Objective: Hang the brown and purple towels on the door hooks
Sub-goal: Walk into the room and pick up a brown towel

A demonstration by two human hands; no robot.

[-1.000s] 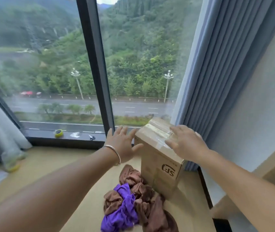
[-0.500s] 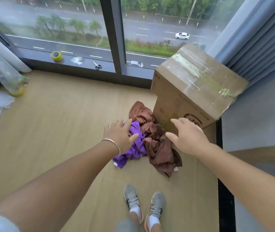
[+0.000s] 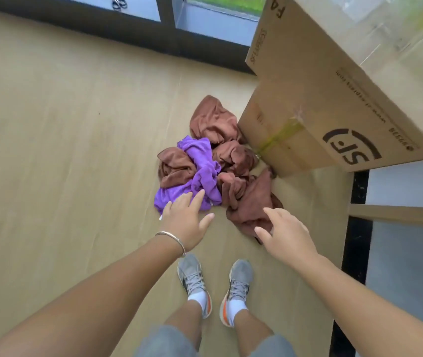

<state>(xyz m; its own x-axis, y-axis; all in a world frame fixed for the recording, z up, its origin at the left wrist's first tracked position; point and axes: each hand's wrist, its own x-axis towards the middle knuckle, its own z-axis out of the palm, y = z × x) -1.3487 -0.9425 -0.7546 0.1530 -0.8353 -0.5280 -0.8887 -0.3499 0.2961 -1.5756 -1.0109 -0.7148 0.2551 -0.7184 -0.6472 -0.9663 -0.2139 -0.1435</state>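
Because the purple towel (image 3: pixel 200 173) and the brown towel (image 3: pixel 233 161) lie crumpled and tangled together on the floor (image 3: pixel 63 150), at 12 o'clock from my shoes and against the cardboard box (image 3: pixel 334 94) at 2 o'clock, I expect them to be light, limp and unbreakable. My left hand (image 3: pixel 187 220) reaches over the purple edge, my right hand (image 3: pixel 285 233) over the brown, each grip wide and holding nothing. I judge a bunched fold the best hold, drawing the two apart slowly.

A lived-in room: wood-look floor (image 3: pixel 63 124), a shipping box (image 3: pixel 334 99) beside the low window sill (image 3: pixel 140 11), scissors (image 3: pixel 118 1) on it.
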